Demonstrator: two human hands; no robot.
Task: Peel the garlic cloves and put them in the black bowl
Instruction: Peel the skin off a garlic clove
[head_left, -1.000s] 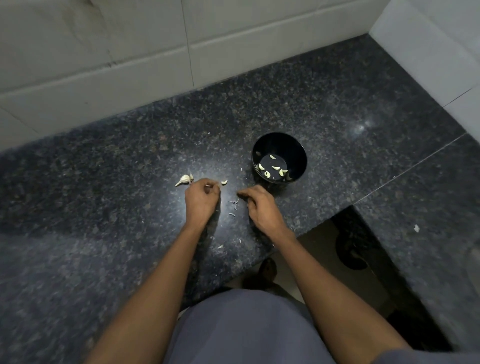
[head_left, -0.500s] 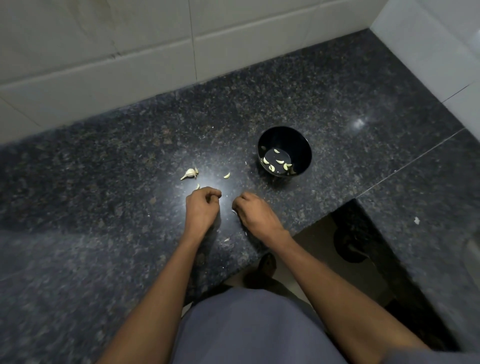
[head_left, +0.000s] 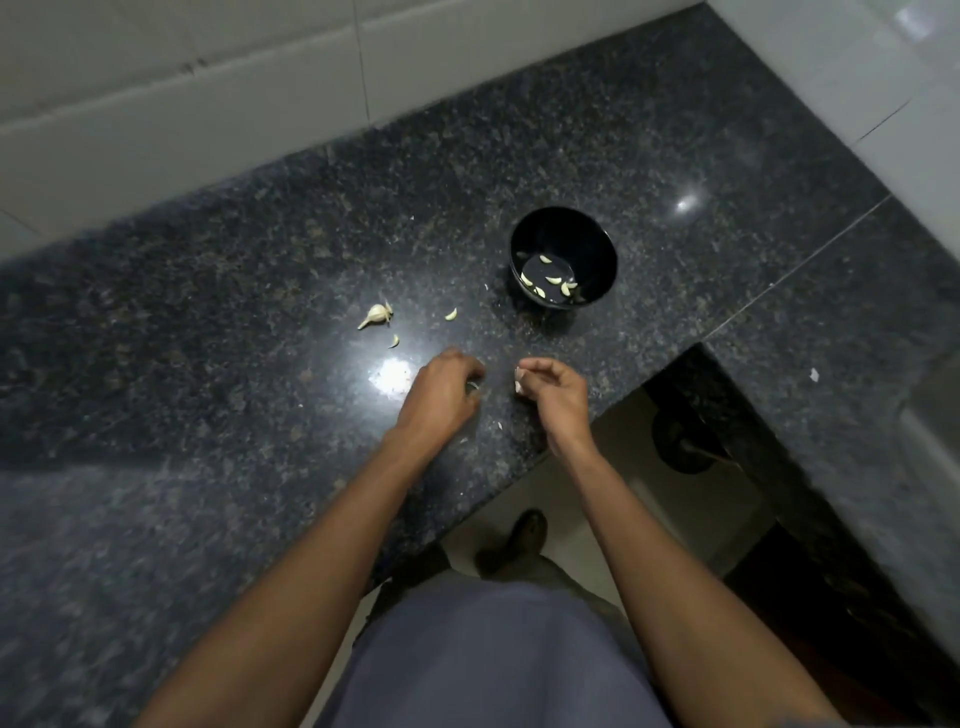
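— While that right hand (head_left: 556, 387) pinches the pale clove (head_left: 518, 385), she should strip the skin clean before dropping it in.
— And the left hand (head_left: 441, 387)?
— Curled, knuckles up, low over the worktop (head_left: 208, 364); what it holds I cannot tell.
— The bowl (head_left: 563, 257)?
— Beyond the grip, peeled cloves (head_left: 550, 283) inside; loose ones (head_left: 451, 314) lie beyond the left.

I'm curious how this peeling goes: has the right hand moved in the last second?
Yes. The right hand has lifted off the granite counter and now pinches a pale scrap, nearer the counter's front edge and farther from the black bowl.
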